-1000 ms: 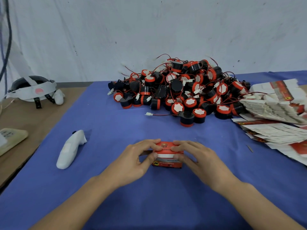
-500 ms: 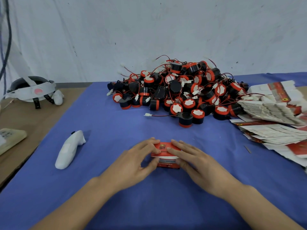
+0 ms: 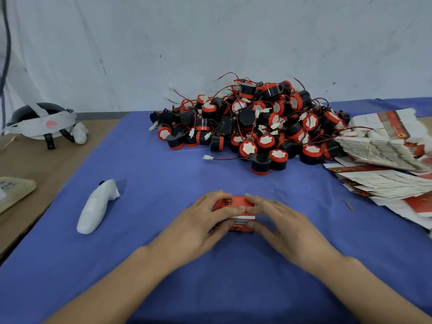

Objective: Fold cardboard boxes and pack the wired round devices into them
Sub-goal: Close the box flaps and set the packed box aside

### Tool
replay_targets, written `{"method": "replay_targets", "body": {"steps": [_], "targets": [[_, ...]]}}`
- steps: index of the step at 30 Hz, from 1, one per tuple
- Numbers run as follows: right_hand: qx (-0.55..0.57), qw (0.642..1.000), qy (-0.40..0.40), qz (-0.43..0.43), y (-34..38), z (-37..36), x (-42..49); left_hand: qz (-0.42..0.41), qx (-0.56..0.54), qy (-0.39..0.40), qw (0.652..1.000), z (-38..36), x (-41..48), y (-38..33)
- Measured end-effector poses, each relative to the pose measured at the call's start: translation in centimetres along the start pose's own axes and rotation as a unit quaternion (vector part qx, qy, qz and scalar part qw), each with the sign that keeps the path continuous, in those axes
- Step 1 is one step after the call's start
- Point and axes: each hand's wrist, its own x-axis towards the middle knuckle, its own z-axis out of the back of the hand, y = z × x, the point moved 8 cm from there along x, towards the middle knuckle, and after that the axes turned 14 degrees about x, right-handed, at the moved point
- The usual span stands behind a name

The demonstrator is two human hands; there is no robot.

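Both forearms are bare right down to the lower edge of view. The left hand [image 3: 198,228] and right hand [image 3: 285,228] are uncovered too, with slender fingers and blurred nails.

My left hand [image 3: 201,226] and right hand [image 3: 284,226] cover most of the red box [image 3: 236,202], and its print is too blurred to read. The stack of flat cartons [image 3: 378,148] runs off the right edge; a beige device [image 3: 16,190] is cut off at the left.
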Motion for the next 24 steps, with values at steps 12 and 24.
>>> {"method": "replay_targets", "body": {"steps": [12, 24], "targets": [[-0.034, 0.998, -0.019, 0.058, 1.4, 0.3, -0.1, -0.02, 0.021, 0.018, 0.999, -0.5, -0.4, -0.7], [-0.003, 0.999, 0.051, -0.003, -0.3, -1.7, 0.2, -0.002, 0.036, 0.019, 0.999, -0.6, -0.9, -0.5]]}}
